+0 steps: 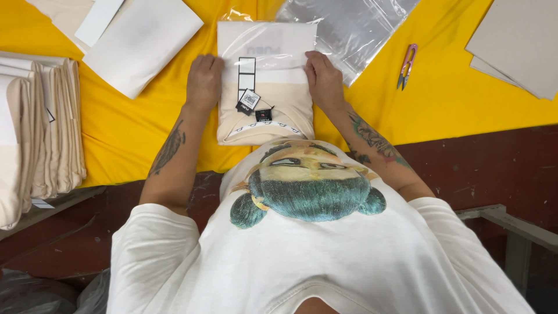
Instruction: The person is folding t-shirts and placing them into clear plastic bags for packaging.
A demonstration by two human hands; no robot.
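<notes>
We see a folded cream garment [264, 107], half inside a clear bag [273, 43], at the bench's [453, 99] near edge. Two hangtags [254, 104] lie on it. The left hand [203, 81] and right hand [324, 78] press flat on its sides, grips open, holding nothing.

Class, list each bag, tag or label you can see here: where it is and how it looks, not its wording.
Clear plastic bag: top centre, glossy, rectangular, on yellow cloth.
Hang tags: on the folded cream garment, small, white and black.
Side label: left garment stack, tiny, white.
</notes>
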